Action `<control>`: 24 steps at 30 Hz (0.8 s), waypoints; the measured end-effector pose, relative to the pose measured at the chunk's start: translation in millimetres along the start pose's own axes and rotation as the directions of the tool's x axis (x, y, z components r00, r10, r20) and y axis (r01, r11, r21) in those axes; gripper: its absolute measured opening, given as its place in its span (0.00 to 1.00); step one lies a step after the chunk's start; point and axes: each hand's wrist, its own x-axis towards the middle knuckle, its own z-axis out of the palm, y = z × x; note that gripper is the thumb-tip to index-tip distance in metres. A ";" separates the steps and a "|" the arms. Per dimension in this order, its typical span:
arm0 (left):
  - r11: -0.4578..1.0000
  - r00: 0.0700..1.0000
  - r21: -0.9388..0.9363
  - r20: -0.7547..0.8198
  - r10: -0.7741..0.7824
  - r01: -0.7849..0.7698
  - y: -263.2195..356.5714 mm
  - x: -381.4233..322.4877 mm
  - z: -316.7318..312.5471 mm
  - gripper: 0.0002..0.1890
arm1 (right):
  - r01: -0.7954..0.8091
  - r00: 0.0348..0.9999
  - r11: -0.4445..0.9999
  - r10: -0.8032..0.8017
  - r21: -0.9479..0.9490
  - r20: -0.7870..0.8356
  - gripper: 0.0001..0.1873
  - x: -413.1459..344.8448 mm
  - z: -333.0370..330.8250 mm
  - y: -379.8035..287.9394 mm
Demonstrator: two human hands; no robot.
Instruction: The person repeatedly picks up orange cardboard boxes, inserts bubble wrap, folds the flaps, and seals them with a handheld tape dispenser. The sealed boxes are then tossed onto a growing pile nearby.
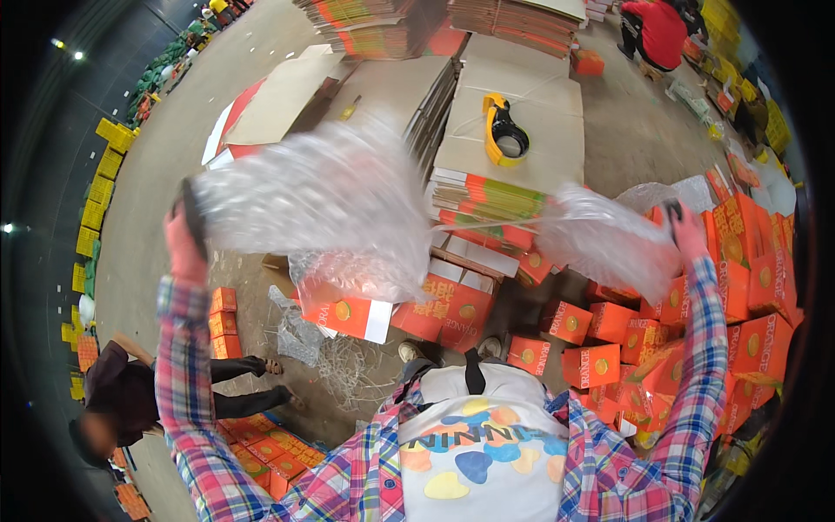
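Observation:
My left hand [185, 236], in a pink glove with a dark palm, is raised at the left and grips a sheet of clear bubble wrap [319, 189], blurred by motion. On the other side my right hand [687, 230], gloved alike, holds the end of a smaller piece of bubble wrap [603, 238]. A thin pale strand [489, 226] runs between the two pieces; whether they are one sheet I cannot tell. Below the left piece is an orange printed carton [352, 318], partly covered by the wrap. Another red-orange carton [450, 307] stands in front of my feet.
A yellow tape dispenser [505, 134] lies on stacked flat cardboard [450, 140]. Orange fruit boxes [590, 365] are heaped at the right, with more boxes [277, 457] at lower left. A person [124, 391] bends at the left. Plastic scraps [349, 372] litter the floor.

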 end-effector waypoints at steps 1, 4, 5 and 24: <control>1.000 0.987 0.003 -0.162 -0.010 0.010 1.8 -1.8 -1.8 0.18 | -0.118 0.987 0.964 0.140 -0.237 0.078 0.24 -16.7 1.1 70.8; 0.955 0.963 -0.176 -0.077 -0.257 0.240 19.8 -5.6 -48.9 0.20 | -0.121 0.940 0.853 0.264 -0.507 0.218 0.23 -49.2 17.5 122.2; 0.954 0.971 -0.190 -0.021 -0.238 0.230 30.5 -9.3 -59.3 0.21 | -0.098 0.912 0.882 0.265 -0.462 0.313 0.22 -47.1 32.4 94.8; 0.939 0.968 -0.327 0.250 -0.022 0.106 45.0 70.9 -237.0 0.24 | 0.199 0.479 0.939 -0.344 0.282 0.808 0.22 -248.6 239.7 -475.4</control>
